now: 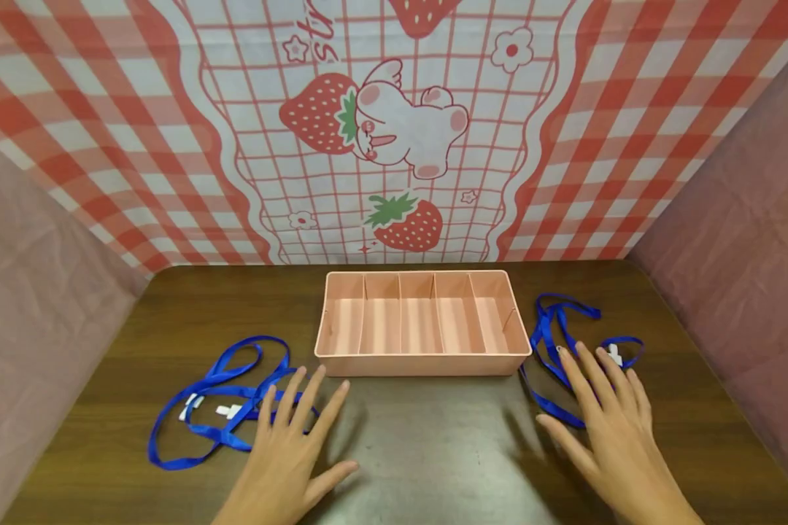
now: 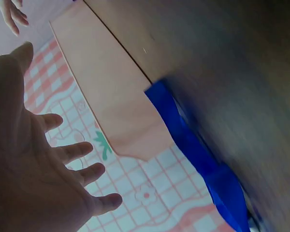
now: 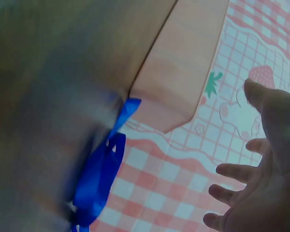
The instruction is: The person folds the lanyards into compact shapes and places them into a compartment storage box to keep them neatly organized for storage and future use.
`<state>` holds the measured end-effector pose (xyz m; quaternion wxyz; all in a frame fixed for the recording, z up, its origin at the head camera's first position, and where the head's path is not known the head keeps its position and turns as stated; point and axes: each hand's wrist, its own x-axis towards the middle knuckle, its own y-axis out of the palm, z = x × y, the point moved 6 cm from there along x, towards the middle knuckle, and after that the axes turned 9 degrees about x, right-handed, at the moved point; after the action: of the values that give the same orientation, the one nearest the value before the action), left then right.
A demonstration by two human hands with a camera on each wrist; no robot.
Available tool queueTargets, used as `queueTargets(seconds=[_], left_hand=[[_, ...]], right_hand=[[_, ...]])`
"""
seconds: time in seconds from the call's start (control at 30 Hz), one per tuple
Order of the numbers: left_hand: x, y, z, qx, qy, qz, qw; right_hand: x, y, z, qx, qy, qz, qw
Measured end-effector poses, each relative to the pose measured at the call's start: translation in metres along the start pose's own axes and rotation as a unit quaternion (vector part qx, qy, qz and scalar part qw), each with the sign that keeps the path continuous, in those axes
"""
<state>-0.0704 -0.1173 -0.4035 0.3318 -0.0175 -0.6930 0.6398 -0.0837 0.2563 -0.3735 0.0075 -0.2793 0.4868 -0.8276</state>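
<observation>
My left hand (image 1: 289, 445) hovers with spread fingers near the left blue lanyard (image 1: 219, 375), overlapping part of it in the head view. That lanyard lies in loose loops with white plastic clips (image 1: 230, 411). On the other side, my right hand (image 1: 607, 430) is also spread, its fingertips over the right blue lanyard (image 1: 548, 328), which has a white clip (image 1: 614, 355) too. Neither hand holds anything. Between them, farther back, stands a pink divided box (image 1: 423, 364) with several bare compartments. Both wrist views show straight, separated fingers (image 2: 79, 152) above the table.
The dark wooden table (image 1: 427, 445) ends at a red-and-white checked strawberry cloth (image 1: 394, 211) behind the box. Plain pinkish cloth walls (image 1: 735, 211) close off the left and right sides.
</observation>
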Motion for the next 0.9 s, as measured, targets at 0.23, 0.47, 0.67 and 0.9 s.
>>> queueTargets(seconds=[0.23, 0.47, 0.67, 0.9], left_hand=[[0.005, -0.005, -0.012, -0.023, 0.043, -0.015, 0.9987], [0.008, -0.005, -0.02, -0.033, 0.085, 0.011, 0.9958], [0.011, -0.005, -0.032, -0.024, 0.125, 0.02, 0.9916], [0.02, -0.007, -0.045, -0.037, 0.158, 0.033, 0.9862]], right_hand=[[0.004, -0.022, -0.006, 0.04, -0.007, -0.066, 0.997], [0.002, -0.029, -0.021, 0.019, -0.018, -0.059, 0.998], [0.005, -0.025, -0.04, -0.021, -0.033, -0.025, 0.999], [0.025, -0.01, -0.063, -0.029, -0.041, 0.019, 0.999]])
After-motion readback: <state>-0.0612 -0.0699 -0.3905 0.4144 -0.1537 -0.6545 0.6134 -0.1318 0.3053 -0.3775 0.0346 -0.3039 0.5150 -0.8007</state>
